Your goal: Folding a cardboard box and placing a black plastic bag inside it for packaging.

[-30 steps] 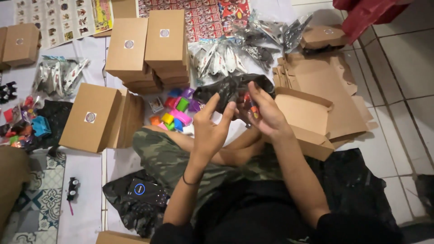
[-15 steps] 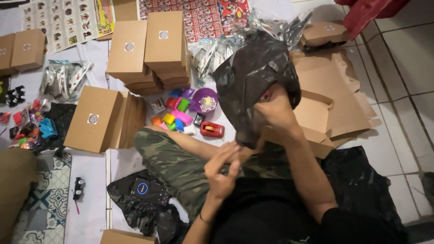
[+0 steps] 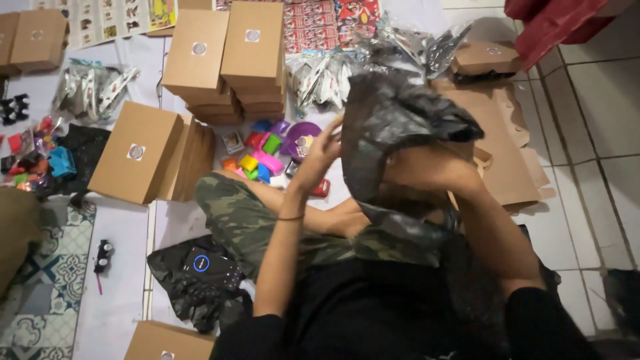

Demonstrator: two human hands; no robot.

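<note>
- Right now your right hand (image 3: 427,170) grips the black plastic bag (image 3: 393,127) from below, fingers closed on it, bag raised upright above your lap.
- Your left hand (image 3: 319,152) (fingers loosely spread) touches the bag's left edge, so it's just beside.

The black plastic bag (image 3: 393,127) is blurry, and you cannot see what is inside it. It hides the fingers of the right hand (image 3: 427,170), so how that hand grips cannot be told. The left hand (image 3: 320,150) is blurry too, and its fingertips slip behind the bag's edge. The bag also covers part of the open cardboard box (image 3: 497,160) behind it. The small colourful toys (image 3: 260,157) on the floor are too tiny to tell apart. A brown box (image 3: 167,341) is cut off by the bottom edge. The red cloth (image 3: 553,27) is cut off at the top right corner.
</note>
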